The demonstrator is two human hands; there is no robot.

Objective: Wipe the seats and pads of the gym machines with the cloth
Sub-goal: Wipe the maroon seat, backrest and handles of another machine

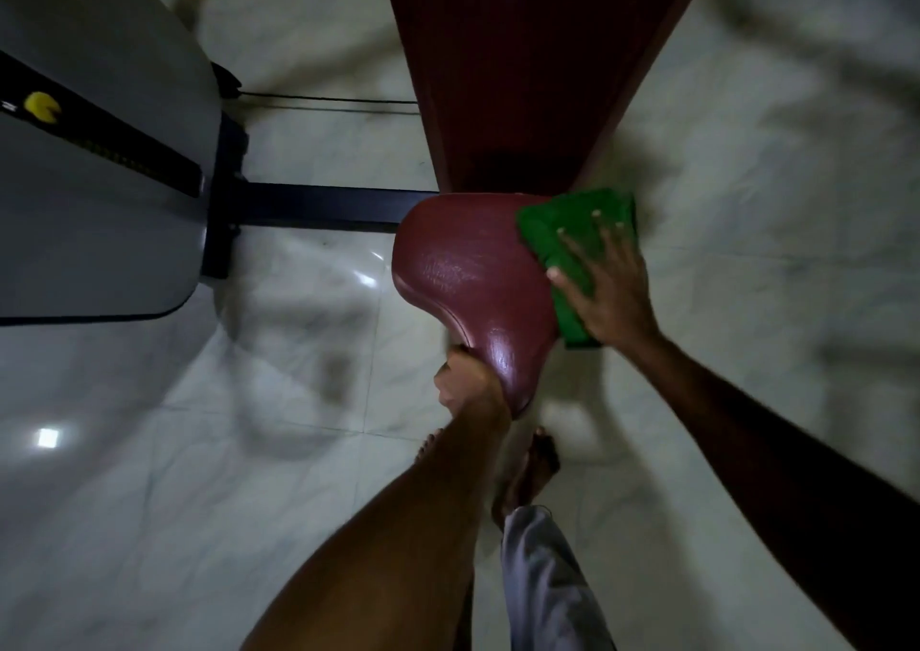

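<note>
A dark red padded seat (468, 277) sits in the middle of the view, below a long dark red back pad (527, 67). My right hand (607, 287) lies flat with spread fingers on a folded green cloth (562, 247), pressing it against the seat's right side. My left hand (465, 381) grips the seat's narrow near end, its fingers curled under the edge and hidden from view.
A grey weight-stack housing (99, 212) with a yellow selector pin (42, 107) stands at the left, joined to the seat by a dark blue frame bar (318, 204). Glossy white floor tiles (199, 451) surround the machine. My bare feet (527, 471) stand just below the seat.
</note>
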